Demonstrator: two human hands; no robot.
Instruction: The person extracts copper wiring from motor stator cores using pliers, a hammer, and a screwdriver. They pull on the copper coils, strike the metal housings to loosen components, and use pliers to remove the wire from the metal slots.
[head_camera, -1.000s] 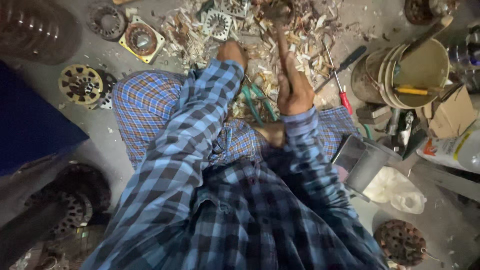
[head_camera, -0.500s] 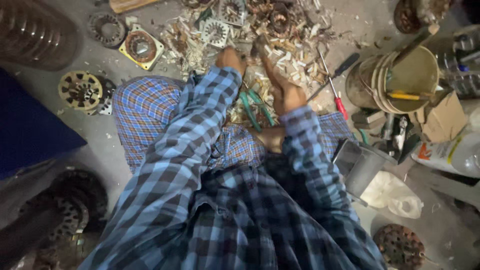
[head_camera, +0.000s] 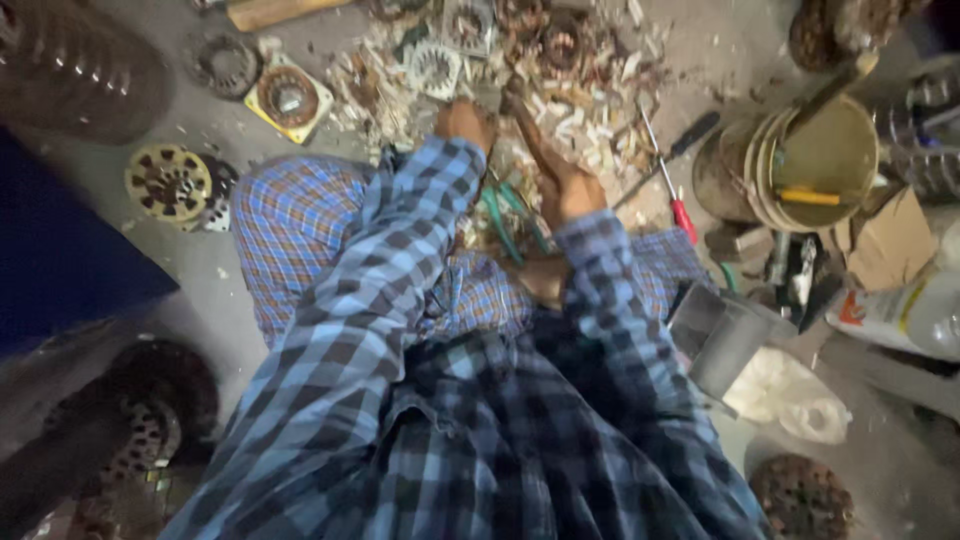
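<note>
Wooden handle (head_camera: 530, 140) gripped by right hand (head_camera: 570, 190) (arm bent), left hand (head_camera: 462, 122) fwd.

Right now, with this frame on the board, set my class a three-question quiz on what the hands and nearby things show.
1. True or false: the right hand grips a wooden handle.
2. Which lies right of the right hand? A) red screwdriver B) blue bucket C) glass jar
3. Fill in: the left hand reaches into a pile of pale ____.

Key: 1 true; 2 A; 3 scraps. The tool's head is hidden in the blur, so its kind cannot be told.
</note>
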